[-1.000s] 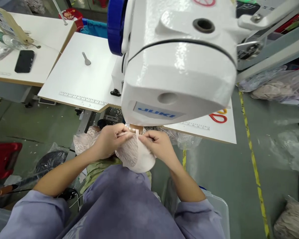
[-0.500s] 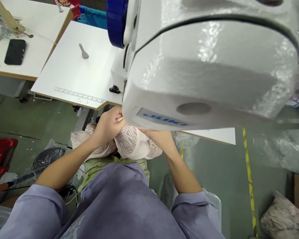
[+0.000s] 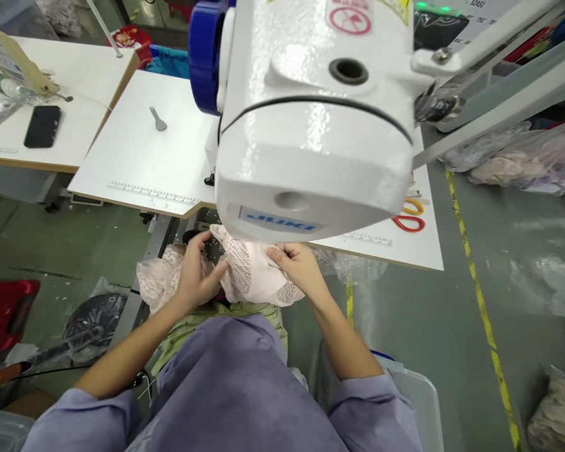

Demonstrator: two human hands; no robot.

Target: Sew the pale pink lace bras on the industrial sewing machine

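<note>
A pale pink lace garment piece lies bunched under the front of a white sewing machine head. My left hand grips the lace on its left side, fingers curled into the fabric. On the right edge of the piece my right hand pinches the cloth with thumb and fingers. The machine head hides the needle area and the far edge of the lace. More lace hangs left of my left wrist.
The white machine table carries a printed ruler and a small grey tool. Red and yellow scissors lie at its right end. A black phone rests on the left table. A clear bin stands at my right; bagged fabric lies right.
Both hands have shifted on the lace, the left sliding down and left, with more of the piece now spread between them. The camera has pulled back from the machine head.
</note>
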